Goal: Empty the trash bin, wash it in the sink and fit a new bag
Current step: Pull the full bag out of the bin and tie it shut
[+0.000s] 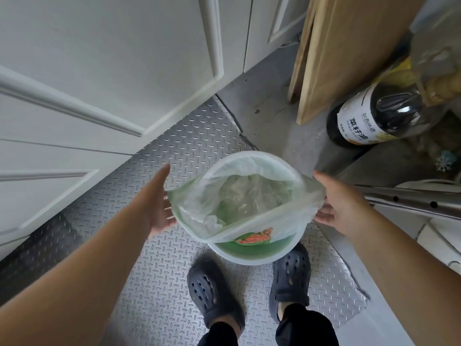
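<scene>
A round white trash bin (252, 257) with a green inside stands on the metal floor plate in front of my feet. A thin translucent bag (249, 196) lines it, its near edge pulled off the rim and stretched across the opening. Watermelon rind (254, 238) and other scraps lie inside. My left hand (159, 208) holds the bag's left edge, fingers spread below it. At the bin's right side, my right hand (336, 203) grips the bag's right edge.
White cabinet doors (99, 83) rise at the left and back. A dark oil bottle (374, 118) and a leaning wooden board (349, 46) stand at the back right. A metal rail (411, 203) juts in from the right. My feet wear dark clogs (212, 293).
</scene>
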Motion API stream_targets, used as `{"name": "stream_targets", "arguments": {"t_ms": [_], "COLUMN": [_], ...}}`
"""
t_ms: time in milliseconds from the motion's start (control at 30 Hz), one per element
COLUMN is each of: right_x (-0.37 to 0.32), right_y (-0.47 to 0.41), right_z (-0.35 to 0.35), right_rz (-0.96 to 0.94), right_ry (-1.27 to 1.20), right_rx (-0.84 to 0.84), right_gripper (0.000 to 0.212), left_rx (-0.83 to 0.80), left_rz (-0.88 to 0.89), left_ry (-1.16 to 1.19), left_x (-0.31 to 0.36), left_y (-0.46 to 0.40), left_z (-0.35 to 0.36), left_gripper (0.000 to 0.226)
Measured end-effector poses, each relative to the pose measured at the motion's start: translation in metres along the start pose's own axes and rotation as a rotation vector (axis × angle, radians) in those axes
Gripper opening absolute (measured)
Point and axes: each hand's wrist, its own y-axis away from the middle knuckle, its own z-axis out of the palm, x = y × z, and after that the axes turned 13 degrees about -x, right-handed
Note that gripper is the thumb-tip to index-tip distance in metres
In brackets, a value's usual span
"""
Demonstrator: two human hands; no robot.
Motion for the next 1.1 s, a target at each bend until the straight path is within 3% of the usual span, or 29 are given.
{"name": "stream_targets", "arguments": {"t_ms": [67,200,267,367,467,533,633,767,967,1100], "right_x": [-0.01,-0.021,-0.021,-0.023,-0.027,-0.029,-0.026,-0.005,0.032,0.044], "right_y": [-0.012,-0.029,-0.035,-0.041,-0.043,-0.042,-0.029,-0.008,0.019,0.032], "right_z": [0.002,0.009,0.013,0.018,0.019,0.015,0.009,-0.001,-0.024,-0.034], "right_rz": [0.025,0.095,0.134,0.152,0.062,-0.124,-0.425,-0.604,-0.68,-0.672], "right_ry": [-0.02,0.041,0.076,0.067,0.084,0.145,0.219,0.211,0.287,0.272], "right_rx": [0.0,-0.061,-0.072,-0.052,-0.028,0.034,0.155,0.23,0.275,0.249], "right_gripper": [0.052,0.036,0.028,0.022,0.013,0.006,0.012,0.02,0.021,0.027], "left_rx": [-0.107,-0.166,-0.148,0.013,0.266,0.377,0.462,0.494,0.476,0.29], "left_rz": [-0.051,-0.111,-0.104,0.008,0.345,0.603,0.81,0.916,0.968,0.936], "left_ry": [-0.034,-0.291,-0.42,-0.467,-0.477,-0.601,-0.689,-0.579,-0.495,-0.466], "left_x": [0.012,0.02,0.02,0.023,0.031,0.036,0.038,0.027,-0.01,-0.019], "left_y": [-0.009,-0.023,-0.026,-0.032,-0.04,-0.039,-0.03,-0.01,0.013,0.015], "left_z": [0.007,0.027,0.038,0.051,0.057,0.057,0.053,0.045,0.024,0.01], "left_gripper": [0.088,0.051,0.027,0.01,0.006,0.018,0.03,0.028,0.009,0.011]}}
